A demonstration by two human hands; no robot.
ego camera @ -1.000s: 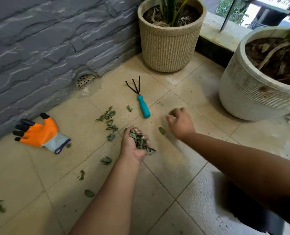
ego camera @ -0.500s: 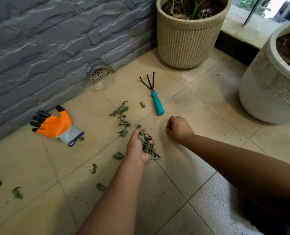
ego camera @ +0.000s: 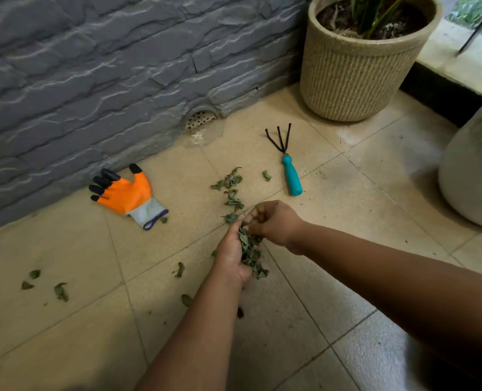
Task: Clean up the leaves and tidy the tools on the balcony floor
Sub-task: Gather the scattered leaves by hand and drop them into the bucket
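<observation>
— Meanwhile, what do the hands hold?
— A left hand point(ego camera: 231, 253) cups a bunch of dried leaves point(ego camera: 249, 252); the right hand point(ego camera: 273, 221), fingers curled, pinches at its top.
— And beyond?
— Loose leaves point(ego camera: 231, 190) litter the tiles just beyond, a teal hand rake point(ego camera: 289, 170) far right, an orange glove point(ego camera: 125, 193) left by the wall.

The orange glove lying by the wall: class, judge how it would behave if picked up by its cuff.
The orange glove lies flat and creased, so it would probably hang limp. It looks thin, so likely light. Its coated palm looks rubbery, so it should not slip easily. It lies flat, so it should not roll.
</observation>
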